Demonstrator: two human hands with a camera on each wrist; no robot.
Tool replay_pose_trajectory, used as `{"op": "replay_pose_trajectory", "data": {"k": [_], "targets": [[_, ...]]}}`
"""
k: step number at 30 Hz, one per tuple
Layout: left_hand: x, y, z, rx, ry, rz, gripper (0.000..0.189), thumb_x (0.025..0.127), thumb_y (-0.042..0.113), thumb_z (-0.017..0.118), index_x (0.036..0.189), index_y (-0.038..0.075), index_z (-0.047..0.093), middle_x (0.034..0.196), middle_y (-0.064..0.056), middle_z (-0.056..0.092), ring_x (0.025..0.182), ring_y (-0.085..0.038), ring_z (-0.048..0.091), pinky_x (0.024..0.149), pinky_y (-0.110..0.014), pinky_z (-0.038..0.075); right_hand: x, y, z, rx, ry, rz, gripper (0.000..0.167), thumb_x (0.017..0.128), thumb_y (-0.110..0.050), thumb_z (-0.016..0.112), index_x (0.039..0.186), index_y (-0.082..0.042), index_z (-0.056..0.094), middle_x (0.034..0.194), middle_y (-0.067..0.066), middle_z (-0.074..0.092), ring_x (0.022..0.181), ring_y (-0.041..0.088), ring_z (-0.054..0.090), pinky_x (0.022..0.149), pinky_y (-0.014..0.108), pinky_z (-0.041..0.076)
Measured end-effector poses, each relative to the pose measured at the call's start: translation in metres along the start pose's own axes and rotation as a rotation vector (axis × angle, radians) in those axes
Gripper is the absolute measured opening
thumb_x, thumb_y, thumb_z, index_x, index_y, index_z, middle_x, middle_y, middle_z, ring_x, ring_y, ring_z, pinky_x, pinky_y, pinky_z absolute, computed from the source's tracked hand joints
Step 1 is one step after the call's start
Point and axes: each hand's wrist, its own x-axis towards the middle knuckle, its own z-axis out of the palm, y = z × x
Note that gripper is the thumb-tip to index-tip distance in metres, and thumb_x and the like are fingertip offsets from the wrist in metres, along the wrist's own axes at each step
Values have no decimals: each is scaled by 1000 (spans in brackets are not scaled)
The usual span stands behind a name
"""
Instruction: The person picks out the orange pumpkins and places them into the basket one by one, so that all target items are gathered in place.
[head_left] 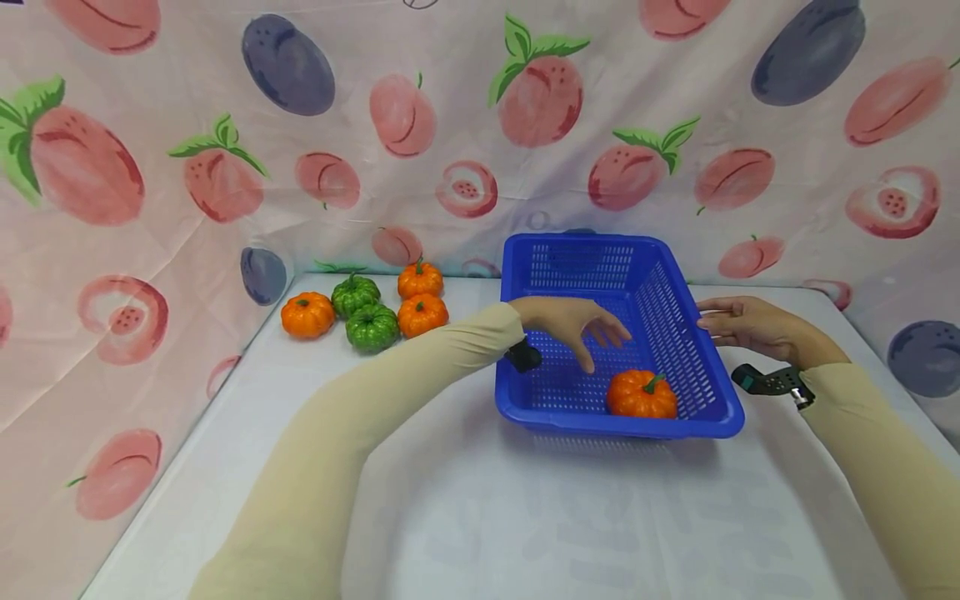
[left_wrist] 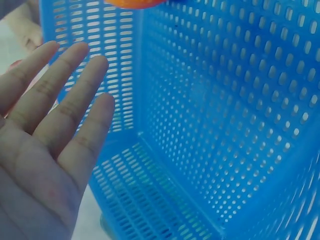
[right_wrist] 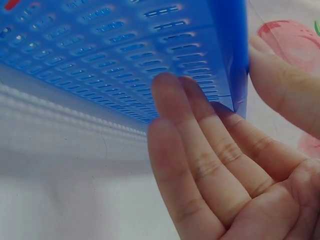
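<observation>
My left hand (head_left: 573, 321) hovers inside the blue plastic basket (head_left: 510, 400), fingers spread and nothing in its grasp. An orange pumpkin (head_left: 637, 396) with a green stem lies in the basket's near right corner. Only the pumpkin's orange edge (left_wrist: 135, 3) shows in the left wrist view, where my left palm and fingers (left_wrist: 70, 112) are seen before the slotted walls. At the basket's right side is my right hand (head_left: 757, 329). In the right wrist view its extended fingers (right_wrist: 205, 160) lie under the rim by the outer wall, and the thumb is at the rim's edge.
On the table's left rear are an orange pumpkin (head_left: 307, 315), two green pumpkins (head_left: 356, 294) and two more orange pumpkins (head_left: 422, 315). A fruit-printed cloth (head_left: 465, 100) hangs behind and to the left of the white table (head_left: 570, 525).
</observation>
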Motion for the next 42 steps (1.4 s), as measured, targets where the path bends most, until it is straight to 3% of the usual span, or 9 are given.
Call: {"op": "replay_pose_trajectory", "data": {"k": [12,18,27,37,42], "targets": [[-31,-1,-18,-33,76,72,65,82,17,73,140,12,44,141,-5,49,128,-14,48,109,-23,38,-1,1,1,9,0,0,66,97,-23,52,145,8,19,95,-23,66,92,2,66,86,24,55],[-50,-2,-29,-49,131,92,66,83,17,72,141,10,42,142,-8,48,130,-19,47,112,-26,35,-1,1,0,7,0,5,67,97,-24,52,145,8,19,95,-23,66,92,1,65,87,26,55],[-78,-7,-44,-120,197,83,64,84,12,70,141,9,41,144,-11,46,134,-21,43,114,-33,32,-1,1,0,-15,-2,5,65,97,-24,51,145,8,20,95,-23,65,93,0,65,90,28,54],[-106,-20,-52,-147,251,27,65,85,12,69,142,11,40,145,-7,44,134,-19,42,112,-30,35,1,2,-2,-28,-5,1,65,97,-26,51,145,7,21,96,-24,65,94,1,65,88,28,55],[-120,-28,-55,-175,293,23,64,86,12,68,143,11,39,146,-8,43,135,-20,41,113,-35,34,2,4,-3,-62,3,-4,70,96,-29,53,146,7,19,98,-25,63,96,1,64,94,35,53]]}}
